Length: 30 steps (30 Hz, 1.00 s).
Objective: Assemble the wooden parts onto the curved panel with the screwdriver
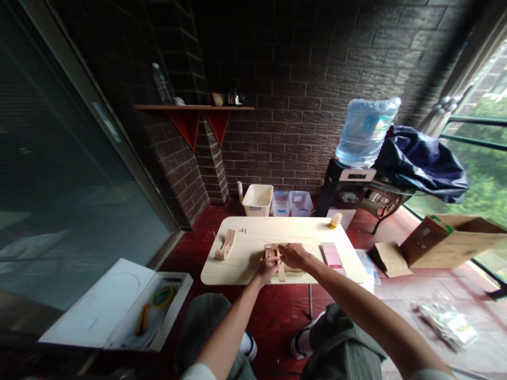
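Note:
Near the front edge of the pale table (253, 230), both of my hands work at a small assembly of wooden strips (281, 273). My left hand (266, 269) is closed on the wooden pieces from the left, its fingertips reaching to the middle strip. From the right, my right hand (295, 255) bends over the same strip with its fingers pinched together; whatever is between them is too small to make out. Another wooden part, made of joined curved strips (227, 244), lies at the table's left. Small dark pieces (242, 230) lie beside it.
On the table's right are a pink booklet (332, 257) and a yellow-capped bottle (335, 221). Behind stand a cream basket (258, 211) and clear bins (292, 213). A water dispenser (341, 184) is at back right, cardboard box (431, 248) right, open white case (174, 311) left.

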Available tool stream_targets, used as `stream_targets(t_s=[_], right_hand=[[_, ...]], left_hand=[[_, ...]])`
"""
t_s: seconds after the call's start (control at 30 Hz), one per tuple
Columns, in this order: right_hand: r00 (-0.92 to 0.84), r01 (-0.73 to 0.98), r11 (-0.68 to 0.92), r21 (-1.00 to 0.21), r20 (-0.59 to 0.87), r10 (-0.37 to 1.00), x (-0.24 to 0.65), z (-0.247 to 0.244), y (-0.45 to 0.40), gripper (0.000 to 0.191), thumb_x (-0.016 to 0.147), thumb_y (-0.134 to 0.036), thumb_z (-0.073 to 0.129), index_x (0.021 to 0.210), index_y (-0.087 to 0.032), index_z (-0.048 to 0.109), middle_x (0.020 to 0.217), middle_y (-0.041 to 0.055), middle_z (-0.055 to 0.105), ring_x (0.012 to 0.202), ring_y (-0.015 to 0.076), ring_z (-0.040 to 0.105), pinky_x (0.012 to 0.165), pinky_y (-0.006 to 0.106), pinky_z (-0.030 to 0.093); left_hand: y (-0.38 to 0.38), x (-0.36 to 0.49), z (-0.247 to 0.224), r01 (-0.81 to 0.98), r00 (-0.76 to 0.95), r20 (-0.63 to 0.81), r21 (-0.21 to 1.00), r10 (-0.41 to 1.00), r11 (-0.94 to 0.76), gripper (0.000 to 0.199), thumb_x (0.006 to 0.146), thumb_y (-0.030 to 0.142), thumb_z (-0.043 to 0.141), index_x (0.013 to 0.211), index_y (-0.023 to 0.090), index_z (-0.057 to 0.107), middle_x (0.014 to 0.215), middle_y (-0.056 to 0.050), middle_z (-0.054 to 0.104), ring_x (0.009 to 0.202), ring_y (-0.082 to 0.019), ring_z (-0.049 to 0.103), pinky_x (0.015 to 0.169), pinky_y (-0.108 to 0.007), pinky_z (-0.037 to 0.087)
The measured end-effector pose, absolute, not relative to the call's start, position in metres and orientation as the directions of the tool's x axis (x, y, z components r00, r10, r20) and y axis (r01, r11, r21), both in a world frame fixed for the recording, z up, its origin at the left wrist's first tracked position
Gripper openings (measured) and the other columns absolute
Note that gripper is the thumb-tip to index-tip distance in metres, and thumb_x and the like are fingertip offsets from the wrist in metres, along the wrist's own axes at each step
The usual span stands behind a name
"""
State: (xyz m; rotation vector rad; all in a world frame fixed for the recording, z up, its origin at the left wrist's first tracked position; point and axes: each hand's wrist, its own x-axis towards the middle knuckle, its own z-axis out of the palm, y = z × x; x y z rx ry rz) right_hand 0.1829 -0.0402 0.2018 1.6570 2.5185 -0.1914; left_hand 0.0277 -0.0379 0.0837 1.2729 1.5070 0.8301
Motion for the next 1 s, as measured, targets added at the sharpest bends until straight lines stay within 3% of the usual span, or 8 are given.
stream_targets(t_s=[0.27, 0.43, 0.7, 0.9, 1.0], right_hand=[[-0.435, 0.9, 0.432, -0.051, -0.147, 0.888, 0.186, 0.192, -0.04, 0.032, 0.098, -0.028, 0.052, 0.128, -0.02, 0.06, 0.113, 0.0161, 0.076, 0.101, 0.0289, 0.073, 0.08, 0.036, 0.053], [-0.413, 0.911, 0.408, -0.059, -0.137, 0.9, 0.189, 0.185, -0.035, 0.032, 0.096, -0.027, 0.054, 0.126, -0.018, 0.06, 0.113, 0.0168, 0.075, 0.1, 0.028, 0.074, 0.08, 0.035, 0.053], [-0.412, 0.911, 0.409, -0.049, -0.133, 0.902, 0.188, 0.183, -0.033, 0.037, 0.095, -0.032, 0.054, 0.13, -0.018, 0.057, 0.112, 0.0171, 0.075, 0.098, 0.029, 0.074, 0.078, 0.037, 0.055], [-0.421, 0.906, 0.421, -0.032, -0.14, 0.896, 0.19, 0.188, -0.034, 0.039, 0.096, -0.027, 0.05, 0.133, -0.019, 0.056, 0.111, 0.0169, 0.075, 0.097, 0.0289, 0.075, 0.074, 0.036, 0.056], [-0.423, 0.905, 0.424, -0.026, -0.145, 0.894, 0.19, 0.19, -0.035, 0.038, 0.095, -0.027, 0.051, 0.131, -0.019, 0.057, 0.11, 0.017, 0.075, 0.096, 0.0291, 0.074, 0.074, 0.036, 0.055]], left_hand=[[-0.034, 0.03, 0.077, 0.34, 0.047, -0.281, 0.907, 0.958, 0.25, 0.027, 0.07, 0.015, 0.079, 0.096, 0.02, 0.077, 0.078, -0.001, 0.073, 0.072, -0.018, 0.07, 0.068, -0.027, 0.057], [-0.037, 0.031, 0.08, 0.334, 0.052, -0.239, 0.919, 0.97, 0.209, 0.027, 0.069, 0.02, 0.083, 0.095, 0.017, 0.077, 0.084, -0.007, 0.075, 0.079, -0.021, 0.073, 0.071, -0.029, 0.058], [-0.039, 0.03, 0.081, 0.373, 0.043, -0.176, 0.916, 0.984, 0.148, 0.023, 0.069, 0.021, 0.081, 0.092, 0.019, 0.076, 0.095, -0.008, 0.076, 0.097, -0.028, 0.072, 0.083, -0.034, 0.058], [-0.043, 0.009, 0.078, 0.507, -0.013, -0.083, 0.858, 0.996, 0.078, 0.037, 0.067, 0.014, 0.079, 0.103, 0.02, 0.072, 0.111, -0.011, 0.069, 0.123, -0.034, 0.06, 0.108, -0.043, 0.046], [-0.043, 0.001, 0.08, 0.582, 0.06, 0.014, 0.812, 0.998, -0.046, 0.021, 0.073, 0.018, 0.075, 0.094, 0.021, 0.073, 0.108, -0.01, 0.067, 0.119, -0.032, 0.06, 0.112, -0.044, 0.042]])
